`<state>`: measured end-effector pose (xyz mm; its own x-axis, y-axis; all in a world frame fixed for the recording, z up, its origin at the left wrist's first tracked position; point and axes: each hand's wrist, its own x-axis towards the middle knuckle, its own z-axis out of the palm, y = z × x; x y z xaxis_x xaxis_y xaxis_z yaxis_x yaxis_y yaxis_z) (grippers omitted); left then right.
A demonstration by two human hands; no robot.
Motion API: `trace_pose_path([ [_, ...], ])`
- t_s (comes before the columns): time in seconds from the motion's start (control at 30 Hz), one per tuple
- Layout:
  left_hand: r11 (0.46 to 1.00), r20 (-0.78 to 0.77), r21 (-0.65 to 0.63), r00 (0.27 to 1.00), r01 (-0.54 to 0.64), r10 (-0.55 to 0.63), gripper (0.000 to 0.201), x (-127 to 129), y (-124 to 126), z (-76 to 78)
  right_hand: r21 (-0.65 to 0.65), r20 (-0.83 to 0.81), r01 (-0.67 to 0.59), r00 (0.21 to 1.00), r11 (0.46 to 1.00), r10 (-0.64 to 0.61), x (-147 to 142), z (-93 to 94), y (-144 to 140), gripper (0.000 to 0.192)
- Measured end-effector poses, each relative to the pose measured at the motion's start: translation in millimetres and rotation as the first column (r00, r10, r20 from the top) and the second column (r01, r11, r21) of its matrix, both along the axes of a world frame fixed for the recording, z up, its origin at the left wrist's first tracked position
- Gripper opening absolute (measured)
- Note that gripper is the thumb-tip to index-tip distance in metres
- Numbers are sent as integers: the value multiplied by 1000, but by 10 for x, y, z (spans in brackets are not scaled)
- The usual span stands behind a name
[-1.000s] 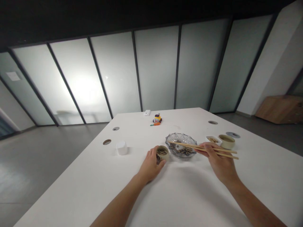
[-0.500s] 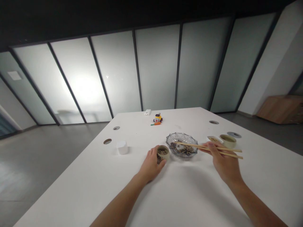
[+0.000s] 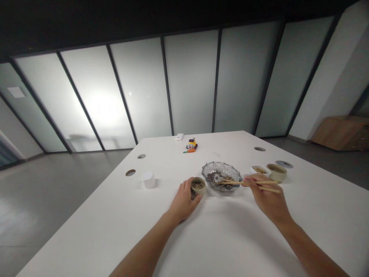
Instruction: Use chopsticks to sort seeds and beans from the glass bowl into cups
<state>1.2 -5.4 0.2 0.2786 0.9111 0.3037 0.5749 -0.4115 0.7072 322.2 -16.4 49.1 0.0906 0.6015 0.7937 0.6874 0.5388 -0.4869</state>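
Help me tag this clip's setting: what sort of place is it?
Probably an office meeting room: a long white table with round cable holes, frosted glass partition walls, and a bare grey floor.

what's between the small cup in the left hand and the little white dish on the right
In the head view, the glass bowl sits between the small cup and the white dish, with the chopsticks held by the right hand reaching into it.

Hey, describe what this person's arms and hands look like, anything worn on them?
Both forearms are bare as far as the bottom edge of the picture: no sleeves show. The left hand and the right hand wear no gloves, and no watch, bracelet or ring can be made out at the wrists or fingers, though the picture is too small to rule out a thin ring.
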Motion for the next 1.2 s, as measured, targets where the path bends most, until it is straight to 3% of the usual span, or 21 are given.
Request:
trace_pose_path([
  [0.5, 1000, -1, -5, 1000, -1, 1, 73, 3, -3, 18, -52, -34, -50, 998, 997, 48, -20, -5, -23, 63],
  [0.67, 1000, -1, -12, 1000, -2, 2, 73, -1, -6, 14, -48, -202, 32, 979, 998, -41, 23, -22, 12, 65],
  [0.73, 1000, 6, -10, 1000, 0, 0, 73, -3, -6, 9, -63, -400, -50, 916, 997, 21, 22, -32, 46, 60],
  [0.8, 1000, 9, -6, 1000, 1, -1, 72, -5, -8, 5, -50, -603, -201, 787, 978, 131, 3, -38, 78, 54],
  [0.9, 1000, 12, 4, 1000, 2, -2, 72, -8, -11, 6, -15, -731, -358, 641, 934, 234, -53, -35, 94, 49],
  [1.07, 1000, 24, 6, 1000, 10, -10, 72, -3, -21, 30, -50, -727, -464, 624, 884, 287, -207, -34, 35, 49],
  [1.2, 1000, 18, -6, 1000, 7, -7, 72, 5, -29, 51, -81, -650, -445, 702, 892, 292, -249, -48, 1, 51],
])
